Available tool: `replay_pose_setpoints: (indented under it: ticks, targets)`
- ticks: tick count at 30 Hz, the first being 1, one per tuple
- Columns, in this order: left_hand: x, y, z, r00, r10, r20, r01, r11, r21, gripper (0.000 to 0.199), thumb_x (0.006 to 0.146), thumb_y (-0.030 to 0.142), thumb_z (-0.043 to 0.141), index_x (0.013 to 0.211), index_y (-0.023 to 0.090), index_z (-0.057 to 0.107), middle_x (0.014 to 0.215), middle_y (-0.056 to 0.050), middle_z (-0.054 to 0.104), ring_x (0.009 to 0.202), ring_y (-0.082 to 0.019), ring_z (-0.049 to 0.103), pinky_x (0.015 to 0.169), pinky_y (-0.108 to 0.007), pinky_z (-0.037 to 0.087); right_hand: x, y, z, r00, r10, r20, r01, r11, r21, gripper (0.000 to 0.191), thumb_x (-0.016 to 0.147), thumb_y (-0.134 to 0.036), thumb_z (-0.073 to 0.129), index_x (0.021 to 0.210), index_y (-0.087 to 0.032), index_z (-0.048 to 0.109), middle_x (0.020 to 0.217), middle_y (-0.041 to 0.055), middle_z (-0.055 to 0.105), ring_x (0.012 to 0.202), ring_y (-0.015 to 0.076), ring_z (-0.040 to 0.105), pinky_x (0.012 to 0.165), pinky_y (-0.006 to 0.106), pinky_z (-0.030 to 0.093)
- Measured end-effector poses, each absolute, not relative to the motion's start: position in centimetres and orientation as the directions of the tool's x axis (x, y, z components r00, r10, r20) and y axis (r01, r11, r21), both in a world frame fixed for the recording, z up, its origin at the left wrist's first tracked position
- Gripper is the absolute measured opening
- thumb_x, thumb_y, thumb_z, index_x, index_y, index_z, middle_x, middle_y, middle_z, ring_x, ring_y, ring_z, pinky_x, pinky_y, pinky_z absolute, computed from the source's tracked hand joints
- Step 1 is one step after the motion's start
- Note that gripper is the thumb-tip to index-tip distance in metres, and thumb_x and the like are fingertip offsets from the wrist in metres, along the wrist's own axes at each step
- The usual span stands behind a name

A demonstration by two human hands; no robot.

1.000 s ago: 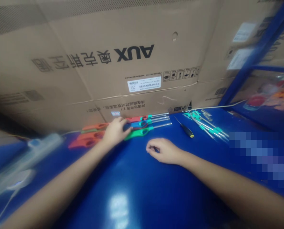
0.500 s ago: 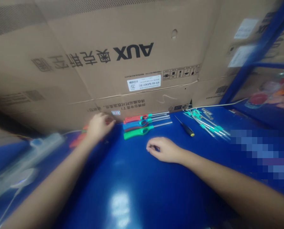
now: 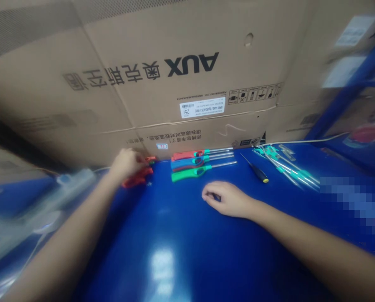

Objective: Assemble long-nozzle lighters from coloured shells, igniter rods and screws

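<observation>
My left hand reaches to the back of the blue table, its fingers bent down and closed at the red-orange plastic pieces. The fingertips are partly hidden and the pieces are blurred. A bit of green shows beside them. To the right, several gas lighters with red, blue and green handles lie in a row, metal tubes pointing right. In front of them my right hand rests on the table, fingers curled toward the thumb. Blue tabletop shows through the loop, and nothing is seen in it.
A large cardboard box walls off the back. Right of the lighters lie a screwdriver and several metal tubes with teal parts. A white power strip and its cable run along the left. A blue frame post stands at right.
The view has swung slightly left. My left hand has moved left relative to the lighters; the red-orange pieces now show on its right instead of its left. My right hand stays in place.
</observation>
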State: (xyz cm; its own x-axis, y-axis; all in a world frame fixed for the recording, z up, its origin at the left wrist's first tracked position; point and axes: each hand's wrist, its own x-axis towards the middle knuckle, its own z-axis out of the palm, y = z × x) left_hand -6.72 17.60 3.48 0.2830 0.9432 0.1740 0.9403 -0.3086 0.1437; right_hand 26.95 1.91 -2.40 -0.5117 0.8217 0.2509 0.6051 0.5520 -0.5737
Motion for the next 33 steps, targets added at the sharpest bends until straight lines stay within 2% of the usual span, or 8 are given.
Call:
replay_pose_setpoints:
  ticks: [6, 10, 12, 14, 17, 20, 27, 33]
  targets:
    - [-5.5, 16.1, 6.9, 0.357, 0.913, 0.198, 0.917, -0.383, 0.114, 0.021, 0.069, 0.039, 0.067, 0.055, 0.024, 0.069, 0.068, -0.005, 0.068, 0.075, -0.027, 0.064, 0.076, -0.038, 0.049, 27.1, 1.4, -2.0, -0.544, 0.803, 0.244, 0.64, 0.585, -0.498, 0.011, 0.091, -0.016, 0.056, 0.091, -0.02, 0.066, 0.087, 0.0021, 0.068, 0.078, 0.016, 0.061, 0.07, 0.028, 0.045]
    - [-2.1, 12.4, 7.8, 0.456, 0.871, 0.186, 0.846, -0.488, 0.215, 0.017, 0.068, 0.042, 0.075, 0.067, 0.025, 0.074, 0.087, -0.003, 0.071, 0.083, -0.024, 0.065, 0.075, -0.035, 0.052, 26.9, 0.7, -1.6, -0.512, 0.786, 0.346, 0.658, 0.618, -0.429, 0.038, 0.095, -0.024, 0.053, 0.134, -0.022, 0.053, 0.13, 0.0123, 0.058, 0.096, 0.0213, 0.065, 0.079, 0.036, 0.053]
    - [0.0, 10.1, 7.5, 0.583, 0.796, 0.162, 0.754, -0.604, 0.258, 0.011, 0.068, 0.035, 0.079, 0.07, 0.025, 0.075, 0.09, -0.003, 0.069, 0.089, -0.024, 0.064, 0.081, -0.036, 0.052, 26.8, 0.4, -1.3, -0.456, 0.781, 0.427, 0.654, 0.619, -0.435, 0.051, 0.094, -0.024, 0.055, 0.143, -0.022, 0.043, 0.14, 0.0154, 0.05, 0.102, 0.0222, 0.064, 0.082, 0.037, 0.055]
    - [1.9, 8.1, 6.7, 0.654, 0.744, 0.142, 0.689, -0.662, 0.294, 0.01, 0.072, 0.031, 0.079, 0.067, 0.024, 0.073, 0.089, -0.003, 0.067, 0.094, -0.025, 0.062, 0.085, -0.037, 0.051, 26.8, 0.3, -1.0, -0.43, 0.756, 0.494, 0.641, 0.64, -0.423, 0.049, 0.094, -0.024, 0.057, 0.14, -0.021, 0.045, 0.139, 0.0156, 0.05, 0.108, 0.0231, 0.062, 0.086, 0.038, 0.056]
    - [3.8, 6.1, 5.1, 0.718, 0.692, 0.078, 0.605, -0.675, 0.422, 0.01, 0.077, 0.032, 0.078, 0.071, 0.024, 0.075, 0.095, -0.003, 0.065, 0.096, -0.024, 0.06, 0.09, -0.039, 0.05, 27.0, 0.6, -0.9, -0.499, 0.696, 0.516, 0.613, 0.705, -0.357, 0.03, 0.094, -0.025, 0.059, 0.124, -0.021, 0.059, 0.128, 0.0127, 0.057, 0.113, 0.0242, 0.059, 0.093, 0.04, 0.052]
    - [4.9, 5.3, 3.7, 0.743, 0.667, 0.054, 0.552, -0.657, 0.513, 0.01, 0.078, 0.032, 0.079, 0.073, 0.024, 0.075, 0.099, -0.004, 0.064, 0.102, -0.024, 0.058, 0.092, -0.039, 0.049, 27.3, 1.1, -1.1, -0.584, 0.676, 0.449, 0.596, 0.733, -0.328, 0.015, 0.095, -0.025, 0.059, 0.108, -0.022, 0.066, 0.113, 0.0083, 0.064, 0.103, 0.0229, 0.059, 0.09, 0.04, 0.049]
    - [6.0, 5.3, 1.6, 0.766, 0.625, 0.147, 0.45, -0.686, 0.571, 0.009, 0.076, 0.028, 0.081, 0.074, 0.023, 0.074, 0.107, -0.005, 0.063, 0.106, -0.024, 0.06, 0.099, -0.04, 0.049, 27.6, 1.3, -1.0, -0.685, 0.663, 0.303, 0.566, 0.746, -0.352, 0.006, 0.094, -0.022, 0.061, 0.097, -0.02, 0.066, 0.102, 0.0064, 0.066, 0.096, 0.0213, 0.058, 0.086, 0.036, 0.046]
    - [3.8, 5.4, -0.2, 0.705, 0.689, 0.171, 0.49, -0.646, 0.585, 0.045, 0.075, 0.033, 0.082, 0.116, 0.024, 0.066, 0.118, -0.008, 0.068, 0.109, -0.026, 0.064, 0.096, -0.04, 0.053, 28.3, 1.3, 0.1, -0.685, 0.707, 0.177, 0.669, 0.706, -0.233, 0.001, 0.091, -0.019, 0.064, 0.091, -0.019, 0.063, 0.098, 0.0056, 0.064, 0.089, 0.0208, 0.056, 0.077, 0.033, 0.043]
